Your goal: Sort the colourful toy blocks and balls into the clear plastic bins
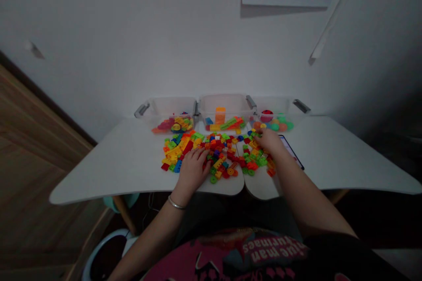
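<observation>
A pile of small toy building bricks (pixel 216 144) in red, yellow, green, orange and blue spreads across the white table. My left hand (pixel 194 167) lies palm down on the pile's near side, its fingers apart and touching bricks. A silver bangle (pixel 176 203) circles that wrist. At the pile's far right my right hand (pixel 267 141) reaches in with its fingers drawn together among green and yellow bricks. Whatever is between those fingertips is too small to make out. Round pieces like a green wheel (pixel 213 180) lie at the pile's near edge.
Three clear plastic bins stand against the wall: a left bin (pixel 158 104) with mixed toys, a middle bin (pixel 227 102) with larger blocks, and a right bin (pixel 280 104) with balls. A phone (pixel 292 153) lies beside my right forearm. The white table (pixel 108 162) has a notched front edge.
</observation>
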`<state>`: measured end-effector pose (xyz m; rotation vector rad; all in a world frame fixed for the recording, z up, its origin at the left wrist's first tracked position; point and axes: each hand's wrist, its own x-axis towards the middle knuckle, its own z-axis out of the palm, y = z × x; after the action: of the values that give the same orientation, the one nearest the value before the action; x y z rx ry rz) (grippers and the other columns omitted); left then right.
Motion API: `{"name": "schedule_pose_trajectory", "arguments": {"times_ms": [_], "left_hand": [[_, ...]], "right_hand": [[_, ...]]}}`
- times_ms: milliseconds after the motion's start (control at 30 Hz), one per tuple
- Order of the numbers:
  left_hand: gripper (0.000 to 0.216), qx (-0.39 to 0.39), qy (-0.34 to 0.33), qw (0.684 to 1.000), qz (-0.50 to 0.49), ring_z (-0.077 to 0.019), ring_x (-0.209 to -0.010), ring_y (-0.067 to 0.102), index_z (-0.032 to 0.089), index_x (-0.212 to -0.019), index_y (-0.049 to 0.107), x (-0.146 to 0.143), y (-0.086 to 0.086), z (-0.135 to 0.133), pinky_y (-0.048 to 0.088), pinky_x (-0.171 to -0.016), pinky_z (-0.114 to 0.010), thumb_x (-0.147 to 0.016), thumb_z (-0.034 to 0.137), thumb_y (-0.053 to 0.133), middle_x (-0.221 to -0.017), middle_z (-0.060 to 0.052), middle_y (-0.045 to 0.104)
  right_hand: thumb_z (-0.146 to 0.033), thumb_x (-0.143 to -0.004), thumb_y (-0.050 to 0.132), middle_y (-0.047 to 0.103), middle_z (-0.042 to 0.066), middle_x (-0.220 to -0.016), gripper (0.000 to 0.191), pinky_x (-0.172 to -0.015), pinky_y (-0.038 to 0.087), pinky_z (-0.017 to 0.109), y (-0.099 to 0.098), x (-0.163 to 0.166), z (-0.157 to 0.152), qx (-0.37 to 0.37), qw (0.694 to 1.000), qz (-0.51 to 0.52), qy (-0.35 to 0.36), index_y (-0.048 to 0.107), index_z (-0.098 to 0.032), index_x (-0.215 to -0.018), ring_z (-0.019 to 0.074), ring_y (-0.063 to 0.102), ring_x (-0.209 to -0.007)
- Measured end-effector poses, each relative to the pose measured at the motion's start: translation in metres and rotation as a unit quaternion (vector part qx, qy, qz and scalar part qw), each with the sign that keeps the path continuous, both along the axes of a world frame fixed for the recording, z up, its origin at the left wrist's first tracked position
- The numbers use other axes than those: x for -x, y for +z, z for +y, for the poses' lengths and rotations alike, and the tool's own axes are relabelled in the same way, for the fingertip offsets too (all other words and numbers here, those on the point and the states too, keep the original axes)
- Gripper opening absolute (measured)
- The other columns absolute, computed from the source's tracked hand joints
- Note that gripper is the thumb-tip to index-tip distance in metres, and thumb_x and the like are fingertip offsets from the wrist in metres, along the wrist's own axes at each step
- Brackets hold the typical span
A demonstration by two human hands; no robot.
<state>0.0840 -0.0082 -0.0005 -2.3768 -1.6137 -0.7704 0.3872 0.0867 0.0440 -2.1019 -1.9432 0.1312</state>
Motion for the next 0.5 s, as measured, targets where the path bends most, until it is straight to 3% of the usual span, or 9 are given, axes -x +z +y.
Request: {"name": "schedule_pose_trajectory", "arguments": {"times_ms": [333,500], "left_hand": [[0.040,0.009,0.003,1.000,0.004,-0.0309,-0.120,0.057,0.017,-0.129,0.062,0.001,0.001,0.000,0.047,-0.105,-0.051,-0.092,0.030,0.054,-0.129,-0.012,0.066],[0.040,0.005,0.003,1.000,0.003,-0.0305,-0.120,0.056,0.017,-0.129,0.062,0.000,0.000,-0.001,0.046,-0.105,-0.050,-0.092,0.029,0.053,-0.128,-0.012,0.065]], "right_hand": [[-0.022,-0.088,0.060,0.071,0.014,-0.120,0.036,-0.090,0.049,0.031,-0.014,0.002,0.003,-0.031,0.999,0.023,-0.005,0.067,-0.014,-0.122,0.0252,0.067,-0.108],[-0.024,-0.087,0.059,0.073,0.013,-0.115,0.032,-0.088,0.051,0.034,-0.020,-0.003,0.008,-0.042,0.997,0.063,-0.003,0.070,-0.015,-0.116,0.0257,0.069,-0.102]]}}
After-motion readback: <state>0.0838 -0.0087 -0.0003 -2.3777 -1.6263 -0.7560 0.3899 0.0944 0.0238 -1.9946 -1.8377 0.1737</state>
